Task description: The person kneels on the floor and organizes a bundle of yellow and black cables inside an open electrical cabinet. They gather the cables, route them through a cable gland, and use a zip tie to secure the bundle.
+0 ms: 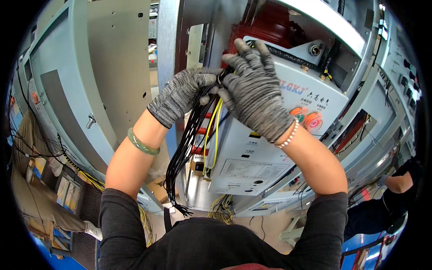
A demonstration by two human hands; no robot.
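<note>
A bundle of black wires (183, 148) hangs down in front of a light grey switchgear unit (247, 155), its loose ends spread at the bottom. My left hand (182, 94), in a grey knit glove, is closed round the upper part of the bundle. Close beside it, my right hand (258, 87), gloved alike, has its thumb and forefinger at the bundle where it passes over the unit's top corner. Its other fingers reach up over that corner, and the palm side is hidden. Two yellow wires (213, 132) hang just right of the bundle.
Orange-red and green buttons (306, 118) sit on the unit's front. Dark red ribbed insulators (199, 150) stand behind the wires. A cabinet side panel (119, 58) rises at left. Coiled wires (222, 210) and a pale stool (293, 231) are below. Another person's arm (399, 183) shows at right.
</note>
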